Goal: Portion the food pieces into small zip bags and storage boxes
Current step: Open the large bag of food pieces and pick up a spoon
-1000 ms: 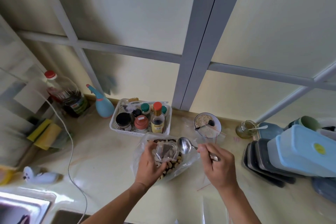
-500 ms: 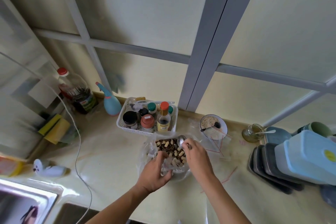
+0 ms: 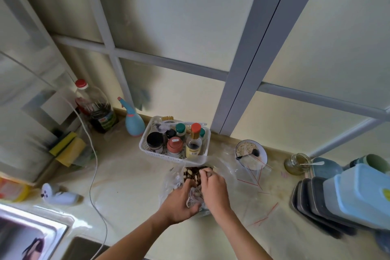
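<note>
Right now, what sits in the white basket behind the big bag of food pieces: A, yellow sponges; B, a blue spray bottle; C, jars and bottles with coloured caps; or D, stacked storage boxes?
C: the white basket holds several jars and bottles with black, red, green and orange caps.

No text could be read: the dark bottle's green label [image 3: 104, 121] and the barcode on the small sauce bottle [image 3: 193, 150] were too blurred.
</note>
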Demonstrator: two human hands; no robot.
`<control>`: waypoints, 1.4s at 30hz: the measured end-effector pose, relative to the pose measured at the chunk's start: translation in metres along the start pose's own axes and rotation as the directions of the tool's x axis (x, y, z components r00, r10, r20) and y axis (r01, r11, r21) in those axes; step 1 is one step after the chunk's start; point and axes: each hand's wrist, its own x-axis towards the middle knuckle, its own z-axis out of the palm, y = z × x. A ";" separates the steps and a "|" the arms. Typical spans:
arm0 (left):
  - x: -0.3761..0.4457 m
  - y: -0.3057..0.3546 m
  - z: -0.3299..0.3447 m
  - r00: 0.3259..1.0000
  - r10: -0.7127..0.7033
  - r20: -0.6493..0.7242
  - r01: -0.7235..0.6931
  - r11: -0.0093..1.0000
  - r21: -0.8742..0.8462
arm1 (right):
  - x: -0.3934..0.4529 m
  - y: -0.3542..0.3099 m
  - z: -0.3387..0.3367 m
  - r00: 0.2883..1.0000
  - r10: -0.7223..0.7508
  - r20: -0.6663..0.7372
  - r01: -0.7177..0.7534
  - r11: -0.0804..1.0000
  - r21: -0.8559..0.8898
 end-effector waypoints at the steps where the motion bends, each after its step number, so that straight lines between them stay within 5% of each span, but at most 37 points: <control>1: 0.001 -0.001 0.000 1.000 0.000 0.003 0.000 1.000 -0.004 | 0.002 0.000 0.000 0.993 0.119 -0.026 -0.115 0.987 0.114; 4: 0.004 -0.001 -0.001 1.000 -0.003 0.012 0.003 1.000 -0.008 | 0.005 0.006 -0.002 0.894 0.445 0.057 -0.416 0.773 0.479; 8: 0.006 0.001 -0.001 1.000 0.013 0.013 -0.013 1.000 -0.013 | 0.001 0.019 -0.004 0.834 0.542 0.104 -0.474 0.607 0.638; 11: 0.007 0.003 -0.002 1.000 0.018 0.006 -0.018 1.000 -0.019 | -0.002 0.023 -0.014 0.847 0.527 0.062 -0.438 0.628 0.643; 16: 0.011 0.003 -0.002 1.000 0.022 0.014 -0.022 1.000 -0.018 | -0.007 0.027 -0.050 0.923 0.380 -0.056 -0.315 0.832 0.456; 20: 0.015 0.007 -0.001 0.999 0.023 0.038 -0.023 1.000 -0.003 | -0.007 0.037 -0.060 0.974 0.227 0.016 -0.224 0.947 0.231; 31: 0.023 0.007 -0.001 1.000 -0.012 0.024 0.011 1.000 0.016 | -0.014 0.052 -0.069 0.887 0.461 -0.037 -0.372 0.759 0.534; 42: 0.039 0.017 0.002 0.986 -0.135 0.102 0.135 0.991 0.000 | -0.009 0.059 -0.137 0.918 0.374 -0.133 -0.256 0.815 0.520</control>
